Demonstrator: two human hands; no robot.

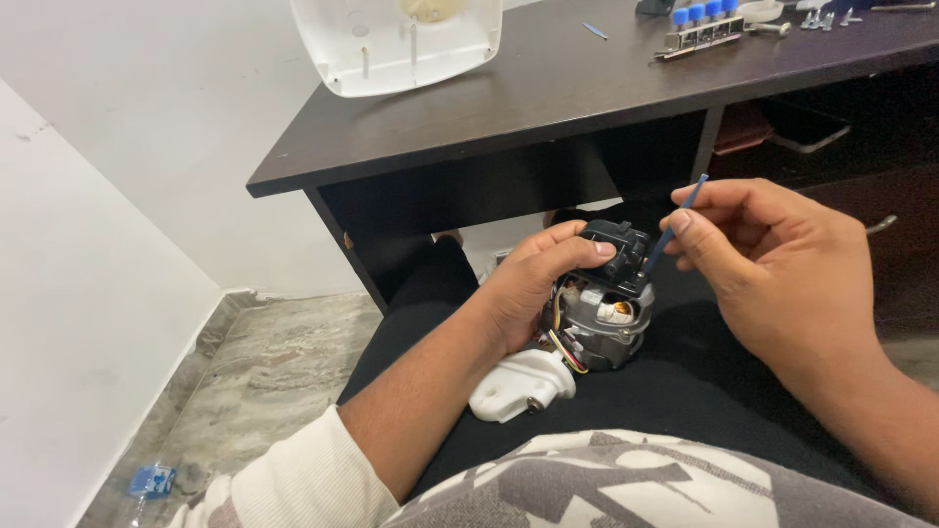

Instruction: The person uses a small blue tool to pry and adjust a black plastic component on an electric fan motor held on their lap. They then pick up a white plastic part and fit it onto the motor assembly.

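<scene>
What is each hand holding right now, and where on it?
Left hand clasps the small motor around its black top housing. Right hand pinches the thin blue tool near its upper end, tip at the motor.

left hand [533, 284] curled in a grip, right hand [773, 264] pinching, forearms over lap
</scene>
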